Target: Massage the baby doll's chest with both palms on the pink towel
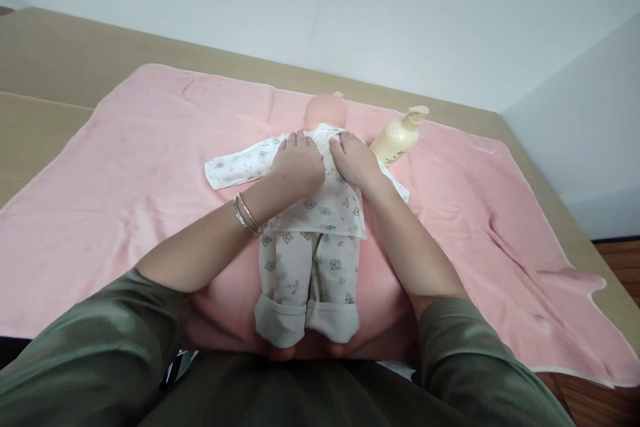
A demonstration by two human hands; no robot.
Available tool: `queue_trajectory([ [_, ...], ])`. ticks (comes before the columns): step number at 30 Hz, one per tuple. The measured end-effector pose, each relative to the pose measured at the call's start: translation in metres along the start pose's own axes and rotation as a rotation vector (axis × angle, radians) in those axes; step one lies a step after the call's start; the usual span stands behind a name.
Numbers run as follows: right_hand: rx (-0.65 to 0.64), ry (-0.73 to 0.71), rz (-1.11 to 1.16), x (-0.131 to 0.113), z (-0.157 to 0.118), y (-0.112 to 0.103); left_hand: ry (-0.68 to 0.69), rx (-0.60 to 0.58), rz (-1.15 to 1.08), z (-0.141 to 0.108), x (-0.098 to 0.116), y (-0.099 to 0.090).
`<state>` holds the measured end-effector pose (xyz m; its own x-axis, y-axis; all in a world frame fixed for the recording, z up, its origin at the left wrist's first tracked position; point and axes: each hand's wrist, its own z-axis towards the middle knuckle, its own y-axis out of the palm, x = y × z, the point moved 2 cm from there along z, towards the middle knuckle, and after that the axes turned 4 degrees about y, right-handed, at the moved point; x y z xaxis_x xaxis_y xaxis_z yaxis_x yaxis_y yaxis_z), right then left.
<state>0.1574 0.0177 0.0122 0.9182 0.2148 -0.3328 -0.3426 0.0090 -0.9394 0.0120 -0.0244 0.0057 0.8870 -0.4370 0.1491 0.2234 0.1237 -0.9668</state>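
A baby doll (325, 112) lies stretched out with its bald head away from me; no face shows. It wears a white printed shirt (325, 215) and matching trousers (293, 267) with turned-up cuffs. My left hand (300, 163) rests on the upper left of the shirt, fingers laid over the shoulder area. On the upper right of the shirt lies my right hand (354, 157), its thumb apart from the fingers. Both hands seem to press flat on the cloth, though the fingertips are partly hidden. Two silver bangles (245, 215) circle my left wrist.
A cream pump bottle (397, 139) leans or lies beside the doll's right-hand sleeve. Under everything spreads a pink blanket (500, 247), rumpled on the right. It covers much of a wooden table (50, 53), which backs onto a pale wall (200, 0).
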Motion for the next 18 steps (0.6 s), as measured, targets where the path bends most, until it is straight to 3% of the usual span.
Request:
queue_trajectory([
  [5, 0.029, -0.042, -0.136, -0.022, -0.021, 0.004, 0.095, -0.08, 0.086, 0.014, -0.011, 0.0],
  [9, 0.037, -0.079, -0.115, -0.037, -0.038, 0.01, -0.108, -0.068, -0.07, 0.025, -0.023, 0.0],
  [11, 0.042, -0.075, -0.08, -0.034, -0.035, 0.011, -0.15, -0.029, -0.079, 0.024, -0.022, 0.002],
  [14, 0.009, -0.071, -0.068, -0.022, -0.02, 0.008, -0.061, 0.047, -0.04, 0.015, -0.011, 0.006],
  [18, -0.011, 0.0, -0.07, -0.01, -0.003, 0.003, -0.076, 0.067, -0.061, 0.002, 0.0, 0.007],
])
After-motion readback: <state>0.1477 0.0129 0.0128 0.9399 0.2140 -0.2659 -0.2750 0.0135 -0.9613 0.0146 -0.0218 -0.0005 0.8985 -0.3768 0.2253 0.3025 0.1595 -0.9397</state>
